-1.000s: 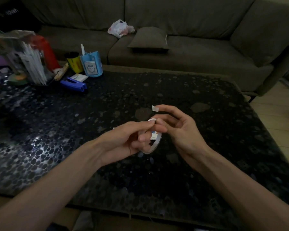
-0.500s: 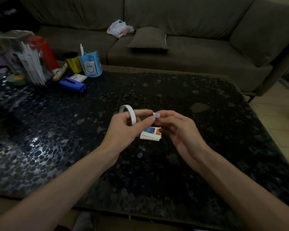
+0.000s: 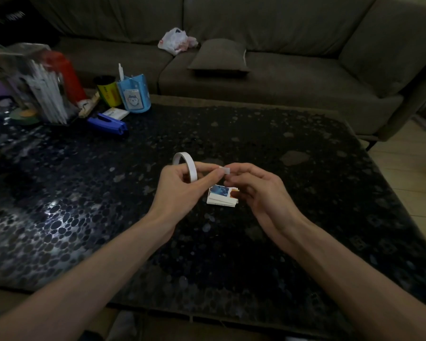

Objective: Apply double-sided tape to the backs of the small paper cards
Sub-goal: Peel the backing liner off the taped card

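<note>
A thin white ring of double-sided tape (image 3: 188, 166) stands upright in my left hand (image 3: 182, 190), whose fingers curl around its lower part. My right hand (image 3: 252, 190) pinches a small white piece of tape (image 3: 225, 170) at its fingertips, right beside my left thumb tip. Just below the two hands, a small stack of paper cards (image 3: 222, 195) lies on the dark pebble-patterned table (image 3: 305, 193), a blue picture side facing up. Neither hand touches the stack.
At the table's far left stand a blue pen cup (image 3: 134, 94), a yellow can (image 3: 108, 91), a red bottle (image 3: 68, 75), a clear holder of white sticks (image 3: 43, 92) and a blue stapler (image 3: 108, 123). A grey sofa (image 3: 280, 57) with a cushion runs behind.
My left hand lifted the tape ring up and to the left off the card stack, which is now uncovered. My right hand kept the small tape piece and lowered it a little.
</note>
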`<state>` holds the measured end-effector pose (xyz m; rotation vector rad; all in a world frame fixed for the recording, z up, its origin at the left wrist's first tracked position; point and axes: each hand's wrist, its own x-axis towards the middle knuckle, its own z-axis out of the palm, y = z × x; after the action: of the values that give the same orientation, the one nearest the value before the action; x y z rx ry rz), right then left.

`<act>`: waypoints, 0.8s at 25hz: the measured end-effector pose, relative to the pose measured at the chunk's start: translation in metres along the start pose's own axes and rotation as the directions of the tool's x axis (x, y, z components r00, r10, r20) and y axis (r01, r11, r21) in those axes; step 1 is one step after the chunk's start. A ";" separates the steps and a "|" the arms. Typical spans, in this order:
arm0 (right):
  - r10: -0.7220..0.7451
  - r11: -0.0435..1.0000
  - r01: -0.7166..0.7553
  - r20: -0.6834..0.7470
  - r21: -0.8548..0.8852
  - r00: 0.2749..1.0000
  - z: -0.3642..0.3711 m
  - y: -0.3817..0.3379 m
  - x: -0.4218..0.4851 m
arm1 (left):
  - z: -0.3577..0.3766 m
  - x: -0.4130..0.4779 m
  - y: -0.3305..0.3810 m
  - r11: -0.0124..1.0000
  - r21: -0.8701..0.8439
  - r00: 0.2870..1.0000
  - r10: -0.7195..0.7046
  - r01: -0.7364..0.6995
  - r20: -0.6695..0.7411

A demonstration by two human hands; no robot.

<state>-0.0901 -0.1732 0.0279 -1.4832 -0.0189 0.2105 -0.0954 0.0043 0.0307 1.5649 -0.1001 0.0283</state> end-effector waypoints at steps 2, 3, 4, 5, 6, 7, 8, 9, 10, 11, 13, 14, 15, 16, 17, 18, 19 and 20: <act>-0.009 1.000 0.009 0.012 -0.010 1.000 0.001 0.002 0.000 | 0.000 0.000 0.000 0.997 0.065 0.996 0.039 -0.035 -0.075; -0.015 0.999 0.016 0.022 -0.031 1.000 0.002 0.003 -0.001 | 0.000 0.001 0.000 0.991 0.123 0.989 0.067 -0.051 -0.129; -0.023 0.998 0.025 0.037 -0.060 0.999 0.004 0.003 -0.001 | 0.000 0.001 -0.001 0.982 0.180 0.979 0.093 -0.060 -0.180; -0.034 0.995 0.039 0.051 -0.089 0.998 0.005 0.005 -0.001 | 0.001 0.001 -0.002 0.973 0.221 0.970 0.111 -0.062 -0.218; -0.044 0.992 0.050 0.060 -0.118 0.997 0.006 0.006 -0.001 | 0.001 0.002 -0.003 0.968 0.244 0.962 0.121 -0.059 -0.245; -0.046 0.988 0.054 0.060 -0.143 0.997 0.007 0.007 -0.001 | 0.002 0.002 -0.004 0.966 0.252 0.957 0.121 -0.052 -0.263; -0.039 0.985 0.048 0.058 -0.168 0.998 0.008 0.007 -0.001 | 0.003 0.002 -0.004 0.968 0.248 0.954 0.113 -0.043 -0.277; -0.022 0.980 0.034 0.060 -0.194 0.998 0.009 0.007 0.000 | 0.004 0.002 -0.005 0.971 0.237 0.953 0.100 -0.031 -0.285; 0.002 0.976 0.012 0.063 -0.220 0.998 0.009 0.008 0.002 | 0.004 0.002 -0.005 0.974 0.224 0.954 0.087 -0.022 -0.287; 0.036 0.971 -0.020 0.064 -0.237 0.997 0.009 0.010 0.004 | 0.004 0.001 -0.005 0.977 0.211 0.956 0.076 -0.015 -0.285; 0.064 0.966 -0.057 0.021 -0.252 0.998 0.007 0.009 0.005 | 0.004 -0.001 -0.004 0.984 0.178 0.966 0.044 0.002 -0.255; 0.010 0.961 -0.016 -0.023 -0.277 1.000 0.005 0.008 0.004 | 0.004 -0.002 -0.003 0.988 0.152 0.973 0.015 0.021 -0.231; -0.085 0.945 0.055 -0.078 -0.323 0.993 0.002 0.007 0.003 | 0.004 -0.003 -0.003 0.991 0.124 0.978 -0.019 0.045 -0.209; -0.193 0.914 0.128 -0.134 -0.385 0.972 0.000 0.006 0.002 | 0.004 -0.003 -0.003 0.992 0.101 0.980 -0.052 0.072 -0.191; -0.285 0.877 0.182 -0.177 -0.444 0.942 -0.002 0.005 0.000 | 0.004 -0.003 -0.003 0.992 0.083 0.981 -0.081 0.097 -0.175; -0.353 0.844 0.221 -0.195 -0.489 0.915 -0.005 0.003 -0.002 | 0.005 -0.002 -0.003 0.991 0.071 0.982 -0.104 0.117 -0.159; -0.396 0.818 0.249 -0.194 -0.518 0.898 -0.006 0.002 -0.004 | 0.005 -0.002 -0.003 0.989 0.065 0.982 -0.120 0.130 -0.143; -0.425 0.792 0.270 -0.178 -0.547 0.887 -0.006 0.001 -0.006 | 0.006 -0.002 -0.002 0.989 0.063 0.984 -0.126 0.134 -0.125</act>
<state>-0.0952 -0.1800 0.0271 -1.9979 -0.1213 -0.3546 -0.0979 -0.0014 0.0283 1.6345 0.0994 0.0236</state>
